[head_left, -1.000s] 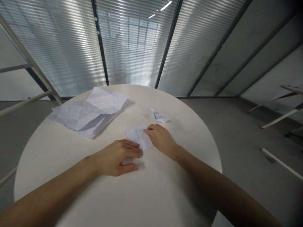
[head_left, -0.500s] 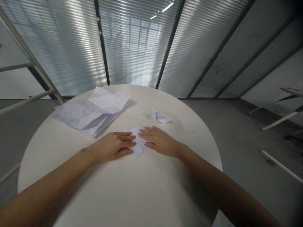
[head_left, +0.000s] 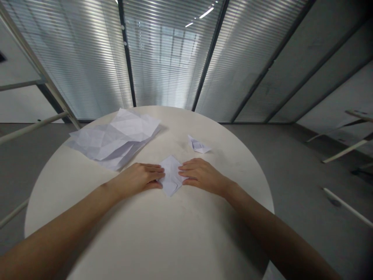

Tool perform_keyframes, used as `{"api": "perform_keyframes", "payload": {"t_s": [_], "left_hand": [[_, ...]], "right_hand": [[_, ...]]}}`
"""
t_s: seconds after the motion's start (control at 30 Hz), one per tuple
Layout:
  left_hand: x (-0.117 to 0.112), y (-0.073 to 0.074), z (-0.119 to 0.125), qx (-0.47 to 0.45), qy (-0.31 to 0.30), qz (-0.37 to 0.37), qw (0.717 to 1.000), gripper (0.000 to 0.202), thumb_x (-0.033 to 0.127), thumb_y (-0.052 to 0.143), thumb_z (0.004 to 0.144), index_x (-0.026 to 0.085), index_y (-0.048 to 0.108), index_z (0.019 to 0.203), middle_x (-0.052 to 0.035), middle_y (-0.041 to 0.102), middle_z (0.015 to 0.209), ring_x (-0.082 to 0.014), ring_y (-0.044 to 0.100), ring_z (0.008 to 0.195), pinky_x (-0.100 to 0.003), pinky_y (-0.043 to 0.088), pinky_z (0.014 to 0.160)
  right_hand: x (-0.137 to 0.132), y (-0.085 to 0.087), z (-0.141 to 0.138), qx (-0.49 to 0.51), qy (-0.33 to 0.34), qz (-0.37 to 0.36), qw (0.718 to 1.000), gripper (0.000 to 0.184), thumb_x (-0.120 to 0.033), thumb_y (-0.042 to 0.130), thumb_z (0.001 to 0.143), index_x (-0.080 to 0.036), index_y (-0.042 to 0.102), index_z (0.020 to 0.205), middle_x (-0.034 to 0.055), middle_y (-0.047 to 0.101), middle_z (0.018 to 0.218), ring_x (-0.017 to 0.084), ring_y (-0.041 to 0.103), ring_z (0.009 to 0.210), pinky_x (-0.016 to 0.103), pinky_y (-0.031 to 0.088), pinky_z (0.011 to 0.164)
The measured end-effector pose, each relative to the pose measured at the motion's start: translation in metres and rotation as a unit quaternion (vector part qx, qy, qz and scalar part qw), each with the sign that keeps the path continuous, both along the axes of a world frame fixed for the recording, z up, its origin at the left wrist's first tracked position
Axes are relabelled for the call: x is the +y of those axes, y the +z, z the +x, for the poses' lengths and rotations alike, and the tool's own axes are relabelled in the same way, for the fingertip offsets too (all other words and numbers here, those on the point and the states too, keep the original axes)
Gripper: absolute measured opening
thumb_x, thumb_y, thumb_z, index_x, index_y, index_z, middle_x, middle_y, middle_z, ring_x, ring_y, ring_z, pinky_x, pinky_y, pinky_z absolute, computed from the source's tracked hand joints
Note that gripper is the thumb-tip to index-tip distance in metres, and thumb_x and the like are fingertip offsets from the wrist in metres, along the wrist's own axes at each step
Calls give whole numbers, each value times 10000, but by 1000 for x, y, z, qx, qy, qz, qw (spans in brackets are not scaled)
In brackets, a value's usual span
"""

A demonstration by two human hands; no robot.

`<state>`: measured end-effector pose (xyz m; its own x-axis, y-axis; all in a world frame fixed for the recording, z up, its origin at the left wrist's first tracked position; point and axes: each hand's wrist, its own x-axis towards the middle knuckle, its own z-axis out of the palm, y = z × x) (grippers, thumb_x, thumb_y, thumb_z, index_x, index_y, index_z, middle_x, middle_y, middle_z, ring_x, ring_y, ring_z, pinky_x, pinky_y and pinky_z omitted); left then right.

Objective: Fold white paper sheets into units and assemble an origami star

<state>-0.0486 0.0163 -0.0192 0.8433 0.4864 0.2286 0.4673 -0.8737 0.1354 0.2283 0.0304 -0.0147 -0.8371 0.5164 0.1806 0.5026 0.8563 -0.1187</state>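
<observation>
A small sheet of white paper (head_left: 171,175), folded into a diamond, lies on the table between my hands. A loose flap edge shows near its lower corner. At its left corner, my left hand (head_left: 142,175) rests with the fingers stretched out and their tips on the paper. My right hand (head_left: 204,175) lies likewise at the right corner, fingers extended over the edge. Both hands are open and press the paper from above. Just beyond the right hand sits a small folded paper boat (head_left: 198,145), touched by neither hand.
Large creased white sheets (head_left: 116,136) lie at the back left of the round white table (head_left: 175,237). A blind-covered glass partition (head_left: 163,66) stands behind the table. White metal bars (head_left: 35,126) are at the left, and a white paper corner (head_left: 273,272) shows at the bottom right.
Both hands have slid outward from the middle of the folded paper to its side corners, uncovering more of it. The boat and the large sheets have stayed put.
</observation>
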Motion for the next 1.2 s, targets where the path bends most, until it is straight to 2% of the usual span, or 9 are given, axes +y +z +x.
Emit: {"api": "perform_keyframes", "payload": {"t_s": [0.17, 0.3, 0.43, 0.63, 0.8, 0.9, 1.0, 1.07, 1.2], "left_hand": [[0, -1, 0, -7, -1, 24, 1000, 322, 360, 451, 935, 176, 622, 1137, -81, 673, 1138, -213, 607, 1101, -379, 479, 978], [-1, -2, 1, -22, 26, 29, 999, 309, 341, 413, 953, 163, 639, 1066, -84, 686, 1086, -205, 639, 1018, -360, 495, 928], [0, -2, 4, -58, 67, -20, 996, 291, 290, 385, 963, 152, 641, 975, -88, 678, 973, -181, 622, 920, -306, 491, 837], [4, -4, 8, -103, 141, -38, 984, 336, 328, 377, 957, 152, 599, 774, -65, 603, 745, -180, 550, 765, -296, 442, 704], [5, -7, 11, -110, 197, -54, 973, 307, 330, 408, 939, 165, 617, 787, -54, 611, 725, -177, 554, 733, -298, 429, 687], [6, -9, 12, -118, 248, -66, 959, 237, 350, 477, 907, 170, 629, 920, -45, 622, 723, -183, 566, 716, -315, 444, 689], [8, -12, 11, -104, 246, -46, 962, 267, 338, 513, 889, 198, 613, 1093, -50, 633, 780, -201, 574, 770, -356, 455, 744], [8, -14, 11, -87, 217, -20, 972, 287, 295, 491, 901, 254, 604, 1162, -69, 642, 930, -222, 569, 888, -395, 444, 811], [7, -17, 11, -49, 170, 7, 984, 352, 202, 433, 915, 328, 583, 1207, -65, 572, 1236, -262, 494, 1125, -475, 402, 907]], "right_hand": [[-4, 5, 1, 32, -23, -41, 998, 470, -502, 669, 758, -208, 657, 1125, 65, 654, 1180, 215, 572, 1129, 372, 381, 991], [-4, 7, 0, 41, -30, -45, 998, 358, -451, 661, 788, -216, 684, 1058, 56, 685, 1119, 200, 591, 1097, 371, 369, 985], [-3, 8, -2, 41, -52, -54, 996, 202, -343, 598, 864, -203, 709, 959, 41, 706, 1056, 183, 615, 1039, 355, 374, 963], [1, 4, -6, 59, -101, -58, 991, 235, -290, 494, 925, -191, 698, 864, 40, 710, 975, 175, 616, 964, 325, 391, 906], [4, -2, -12, 62, -176, -38, 982, 208, -295, 531, 898, -185, 651, 769, 39, 688, 898, 173, 599, 880, 320, 395, 840], [2, -5, -16, 61, -232, -12, 971, 216, -304, 605, 844, -181, 589, 667, 38, 666, 847, 183, 581, 869, 332, 379, 838], [1, -6, -19, 57, -264, -2, 963, 169, -312, 642, 810, -186, 579, 717, 38, 649, 851, 198, 566, 901, 346, 367, 849], [1, -6, -20, 62, -269, -2, 961, 122, -306, 634, 815, -191, 598, 837, 49, 649, 930, 207, 554, 964, 354, 359, 871], [-1, -8, -20, 60, -247, -11, 967, 231, -293, 590, 848, -199, 593, 1059, 65, 634, 1093, 216, 525, 1073, 374, 328, 928]]}}
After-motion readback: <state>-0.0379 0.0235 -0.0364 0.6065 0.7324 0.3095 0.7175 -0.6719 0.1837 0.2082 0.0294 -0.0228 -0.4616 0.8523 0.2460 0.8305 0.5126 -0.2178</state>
